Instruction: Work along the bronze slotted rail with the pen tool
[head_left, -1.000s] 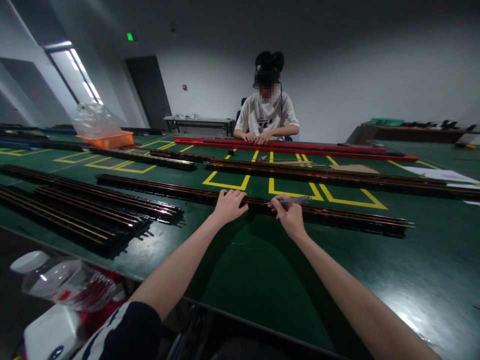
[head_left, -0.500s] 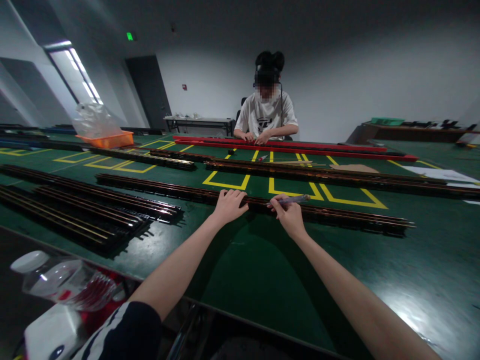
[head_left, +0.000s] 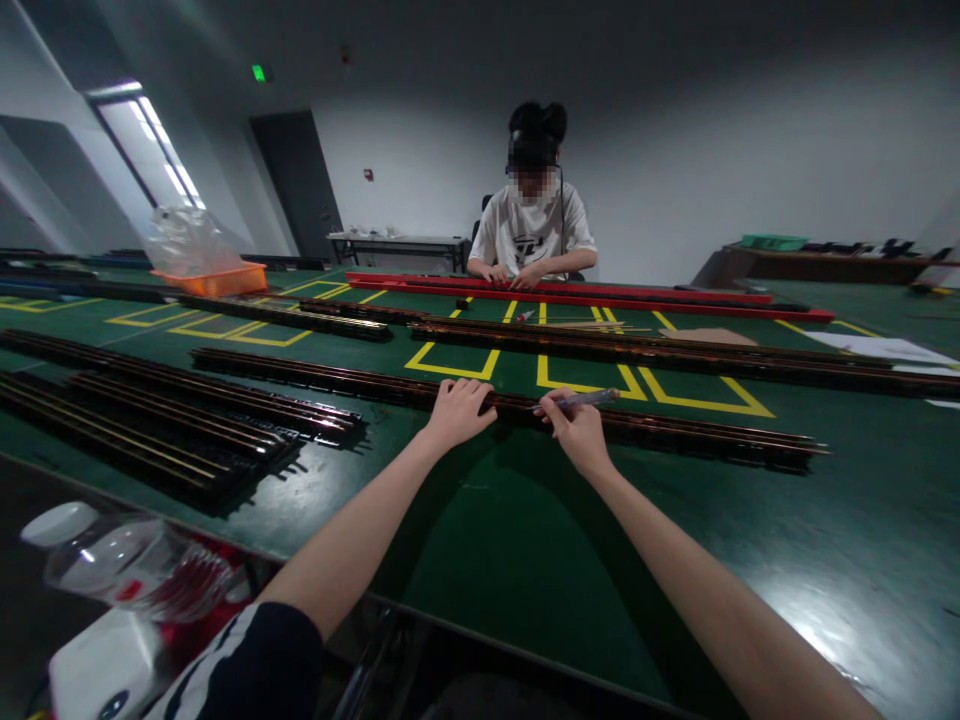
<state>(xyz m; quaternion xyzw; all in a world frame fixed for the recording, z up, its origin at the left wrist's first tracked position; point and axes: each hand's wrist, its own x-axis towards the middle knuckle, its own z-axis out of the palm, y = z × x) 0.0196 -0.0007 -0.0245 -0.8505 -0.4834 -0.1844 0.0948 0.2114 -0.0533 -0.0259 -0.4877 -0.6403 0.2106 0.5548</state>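
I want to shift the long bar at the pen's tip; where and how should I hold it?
Probably from above, taking the bar across its width at two spots: left of the left grip and right of the right grip. It lies flat, long and slim, with table along both sides. Spare its right end, where a thin tip seems to jut.

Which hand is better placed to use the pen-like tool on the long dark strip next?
Right, probably: the right hand grips the pen-like tool, its left end by the long dark strip. The left hand rests on the strip, no tool visible.
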